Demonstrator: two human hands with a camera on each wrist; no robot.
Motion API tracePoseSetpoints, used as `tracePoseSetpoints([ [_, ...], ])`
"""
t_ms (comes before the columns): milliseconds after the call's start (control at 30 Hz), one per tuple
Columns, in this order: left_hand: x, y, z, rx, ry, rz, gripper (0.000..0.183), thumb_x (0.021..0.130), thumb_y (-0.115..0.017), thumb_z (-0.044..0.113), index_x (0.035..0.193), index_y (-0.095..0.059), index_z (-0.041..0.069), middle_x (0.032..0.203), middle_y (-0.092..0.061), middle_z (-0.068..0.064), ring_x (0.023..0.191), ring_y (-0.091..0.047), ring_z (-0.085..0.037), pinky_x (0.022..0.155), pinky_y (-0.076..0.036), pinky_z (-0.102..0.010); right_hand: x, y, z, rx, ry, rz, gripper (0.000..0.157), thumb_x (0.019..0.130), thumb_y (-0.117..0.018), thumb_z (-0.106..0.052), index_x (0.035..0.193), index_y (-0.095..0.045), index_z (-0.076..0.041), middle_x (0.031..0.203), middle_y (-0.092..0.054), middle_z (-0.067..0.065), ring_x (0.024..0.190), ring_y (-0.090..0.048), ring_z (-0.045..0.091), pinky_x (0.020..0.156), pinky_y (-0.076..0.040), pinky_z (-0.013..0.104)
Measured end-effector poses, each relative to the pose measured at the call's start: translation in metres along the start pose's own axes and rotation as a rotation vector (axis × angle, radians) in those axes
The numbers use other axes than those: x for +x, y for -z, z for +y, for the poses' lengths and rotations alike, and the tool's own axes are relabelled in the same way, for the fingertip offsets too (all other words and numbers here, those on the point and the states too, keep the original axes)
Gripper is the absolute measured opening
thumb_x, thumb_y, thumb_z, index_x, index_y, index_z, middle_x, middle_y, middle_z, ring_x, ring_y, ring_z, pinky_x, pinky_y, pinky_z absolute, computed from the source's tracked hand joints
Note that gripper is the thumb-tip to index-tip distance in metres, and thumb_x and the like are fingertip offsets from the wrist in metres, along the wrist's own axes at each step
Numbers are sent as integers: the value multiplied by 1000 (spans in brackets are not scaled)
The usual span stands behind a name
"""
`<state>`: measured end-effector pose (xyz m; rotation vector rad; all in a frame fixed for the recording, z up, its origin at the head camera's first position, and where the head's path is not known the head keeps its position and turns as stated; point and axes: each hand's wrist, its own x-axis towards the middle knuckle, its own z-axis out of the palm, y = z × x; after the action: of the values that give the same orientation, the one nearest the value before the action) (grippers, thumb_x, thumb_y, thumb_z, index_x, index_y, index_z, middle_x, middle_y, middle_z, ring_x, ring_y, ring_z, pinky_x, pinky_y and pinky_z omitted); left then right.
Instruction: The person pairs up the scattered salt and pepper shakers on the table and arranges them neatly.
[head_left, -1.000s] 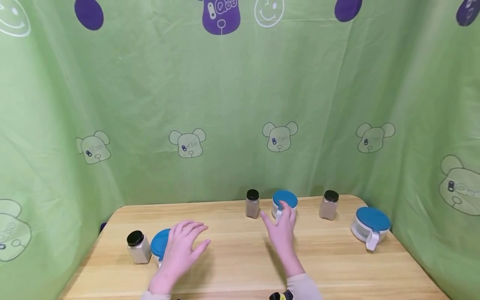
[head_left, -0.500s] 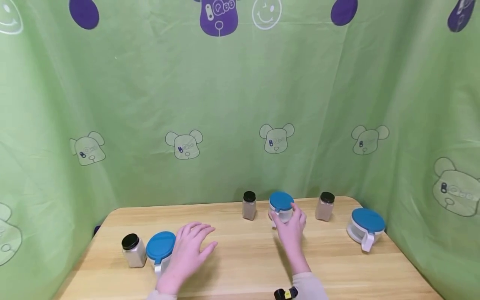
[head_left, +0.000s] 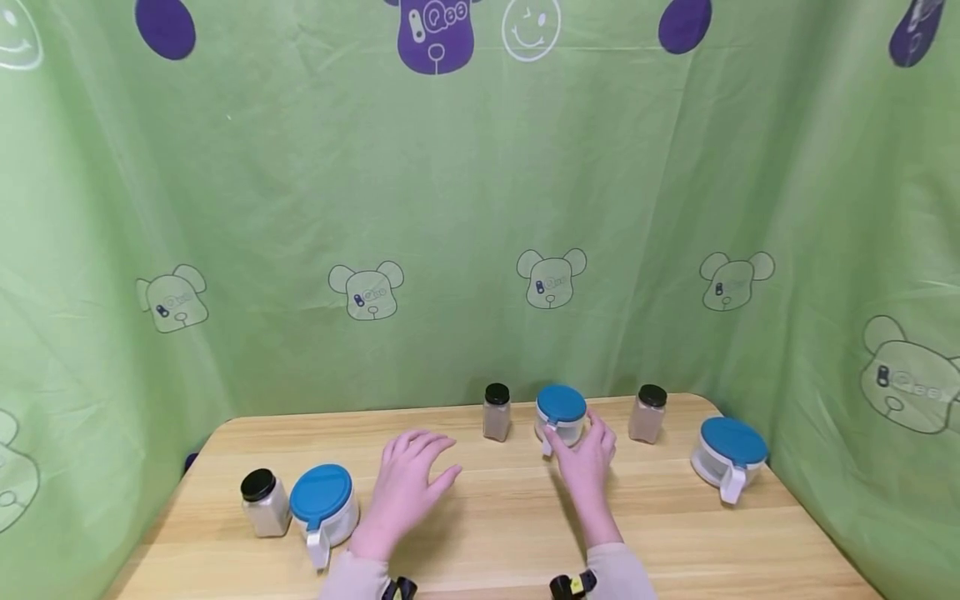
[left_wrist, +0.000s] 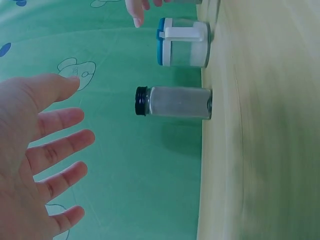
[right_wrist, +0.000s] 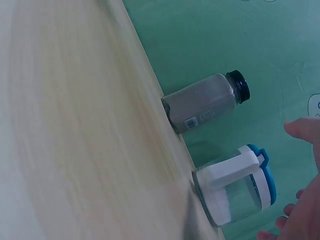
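Note:
My right hand [head_left: 588, 462] is at the near right side of the middle blue-lidded glass jar [head_left: 561, 414], thumb and fingers spread apart. In the right wrist view, this jar's white handle [right_wrist: 232, 169] faces the camera, and the thumb [right_wrist: 302, 129] stands off from the lid. My left hand [head_left: 408, 487] hovers above the table with relaxed, spread fingers and holds nothing. Nearest to it on the left is another blue-lidded jar [head_left: 322, 502], its white handle turned toward me. A black-capped jar of greyish powder [left_wrist: 180, 102] stands just left of the middle blue-lidded jar.
On the wooden table [head_left: 495, 533], another black-capped jar [head_left: 648, 414] stands at the back right and a third [head_left: 266, 503] at the left. Farther right is a third blue-lidded jar [head_left: 730, 454]. A green patterned curtain [head_left: 450, 183] encloses the back and sides.
My left hand has moved right, away from the left blue-lidded jar, which now shows fully. My right hand has shifted from in front of the middle jar to its near right side.

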<state>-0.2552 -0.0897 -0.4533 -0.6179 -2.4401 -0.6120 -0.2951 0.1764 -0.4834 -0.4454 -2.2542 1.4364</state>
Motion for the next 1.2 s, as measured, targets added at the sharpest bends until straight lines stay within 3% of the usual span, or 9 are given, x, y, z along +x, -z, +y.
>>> tracePoseSetpoints([
  [300,15,-14,9,-91,57,-22,39,88,-69,38,122,-66,18,124,-68,-2,119,-54,-25,105,-36,-53,6,0,7,-26,-7,-13,87,85,-72,-32,150,-24,2,151,-20,31,138,-21,49,111,-24,64],
  [567,24,-33,11,-156,86,36,37,88,-70,34,120,-67,16,120,-69,-3,117,-56,-26,101,-38,-54,6,-2,8,-31,-12,-15,90,85,-73,-35,150,-23,2,151,-20,31,139,-21,49,112,-24,63],
  [700,27,-39,12,-195,132,26,37,89,-69,34,121,-66,17,121,-69,-4,118,-55,-26,102,-38,-55,6,-7,10,-27,-5,-1,93,83,-75,-35,151,-23,1,151,-20,30,138,-21,48,111,-24,65],
  [900,32,-46,8,-227,202,12,39,90,-68,36,123,-66,16,123,-68,-5,121,-54,-28,103,-37,-57,7,-20,15,-52,14,12,103,79,-78,-38,153,-17,-1,151,-21,29,138,-21,47,110,-24,65],
  [1200,45,-58,-1,-318,251,23,40,90,-68,34,125,-65,15,127,-66,-8,121,-54,-31,105,-35,-57,20,-30,16,-65,16,41,105,78,-78,-39,152,-15,0,151,-19,31,138,-19,48,108,-23,66],
])
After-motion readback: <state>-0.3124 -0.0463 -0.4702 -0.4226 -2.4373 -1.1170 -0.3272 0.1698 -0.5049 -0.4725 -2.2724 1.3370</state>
